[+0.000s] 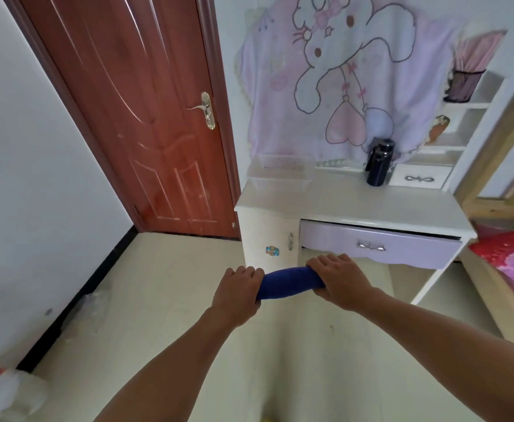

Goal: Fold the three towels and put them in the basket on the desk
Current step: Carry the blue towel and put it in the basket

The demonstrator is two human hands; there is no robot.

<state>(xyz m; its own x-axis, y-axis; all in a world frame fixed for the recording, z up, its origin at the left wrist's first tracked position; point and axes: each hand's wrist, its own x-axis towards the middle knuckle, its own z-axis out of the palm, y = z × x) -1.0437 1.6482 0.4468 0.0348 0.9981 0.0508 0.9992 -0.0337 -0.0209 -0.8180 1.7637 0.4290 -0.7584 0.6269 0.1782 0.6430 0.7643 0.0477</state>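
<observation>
The dark blue terry towel (289, 283), folded into a thick soft bundle, sits just below the middle of the frame, carried in the air over the pale floor and short of the white desk with a glossy top (356, 205). Held only by its two ends, the bundle will likely sag or spring open if either grip eases before it is set down, and the fold would be lost. Further off, the lavender drawer with a silver bow handle (380, 246) stands slightly out from the desk front, so a low carry could catch on it. At the back left of the desk top the clear plastic basket (280, 175) looks light and stands near the edge; a towel pushed in hard might slide it. The tall black bottle (379, 162) to its right could be knocked by a wide sweep of the arm. As for the fingers, the left hand (239, 295) is curled tight over the towel's left end, knuckles up, and the right hand (339, 280) wraps the right end the same way. No other towel shows, and I see none in the basket.
</observation>
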